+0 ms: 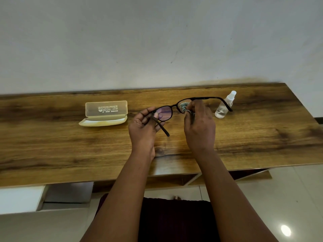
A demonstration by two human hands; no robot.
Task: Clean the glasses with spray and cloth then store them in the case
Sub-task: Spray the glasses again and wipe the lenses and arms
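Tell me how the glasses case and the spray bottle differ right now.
The glasses case is yellowish, wide and flat, lying open with its lid up; the spray bottle is clear, slim and capped. The case lies left of both hands, the bottle right of them. Both rest untouched on the wooden table.

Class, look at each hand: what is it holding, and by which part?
The left hand pinches the glasses at the left hinge corner. The right hand holds the cloth bunched in its fingertips against the right lens.

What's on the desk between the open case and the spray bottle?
Head view: only the hands holding the glasses above bare desk.
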